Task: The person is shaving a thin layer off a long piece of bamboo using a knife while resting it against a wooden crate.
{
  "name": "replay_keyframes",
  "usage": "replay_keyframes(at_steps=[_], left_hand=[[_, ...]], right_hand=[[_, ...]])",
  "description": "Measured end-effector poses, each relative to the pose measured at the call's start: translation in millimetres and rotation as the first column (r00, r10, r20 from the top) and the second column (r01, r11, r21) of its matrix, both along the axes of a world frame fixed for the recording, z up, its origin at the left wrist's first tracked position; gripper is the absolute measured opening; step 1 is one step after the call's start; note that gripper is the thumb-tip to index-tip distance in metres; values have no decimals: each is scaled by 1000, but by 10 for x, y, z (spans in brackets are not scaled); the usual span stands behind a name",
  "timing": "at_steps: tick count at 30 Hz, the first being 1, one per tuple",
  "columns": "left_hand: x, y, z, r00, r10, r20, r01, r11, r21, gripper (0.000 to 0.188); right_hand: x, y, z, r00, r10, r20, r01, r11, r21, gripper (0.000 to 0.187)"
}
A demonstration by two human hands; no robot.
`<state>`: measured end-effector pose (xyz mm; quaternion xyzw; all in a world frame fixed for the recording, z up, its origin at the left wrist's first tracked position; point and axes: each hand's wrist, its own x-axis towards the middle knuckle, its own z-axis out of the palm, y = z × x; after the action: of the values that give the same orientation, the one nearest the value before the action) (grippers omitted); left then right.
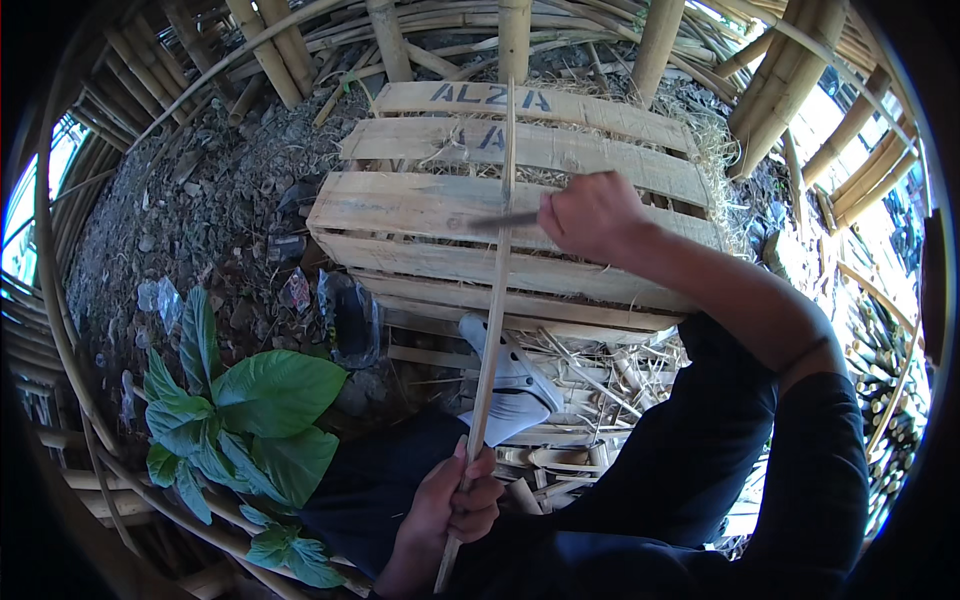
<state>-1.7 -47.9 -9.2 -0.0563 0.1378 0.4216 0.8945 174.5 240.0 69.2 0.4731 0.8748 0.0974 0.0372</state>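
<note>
A long, thin bamboo strip (pixel 493 320) runs from near my lap up across a slatted wooden crate (pixel 400 205). My left hand (pixel 458 500) is closed round its lower part, just above my legs. Over the crate, my right hand (pixel 593 213) grips a knife (pixel 505 220) by its handle, which is hidden in the fist. The blade points left and crosses the strip; it is blurred, and I cannot tell whether its edge touches the strip. The strip's far end reaches over the crate's upper slats.
A leafy green plant (pixel 265 400) grows at the left. Bamboo posts (pixel 513 40) stand behind the crate. Cut bamboo pieces (pixel 560 460) lie under and around my light-coloured shoe (pixel 515 385). Plastic scraps (pixel 160 300) lie on stony ground, and bundled bamboo sticks (pixel 875 390) are at the right.
</note>
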Motion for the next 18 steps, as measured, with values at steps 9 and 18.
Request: replay_keyframes(at_steps=[9,18], left_hand=[[56,70,-78,998,52,-21,-52,998,45,40],[124,120,-187,988,93,-123,-75,986,149,40]], right_hand=[[-107,-530,-8,944,318,-89,-330,915,-232,55],[-227,-845,-285,877,-50,-479,-261,786,-560,62]])
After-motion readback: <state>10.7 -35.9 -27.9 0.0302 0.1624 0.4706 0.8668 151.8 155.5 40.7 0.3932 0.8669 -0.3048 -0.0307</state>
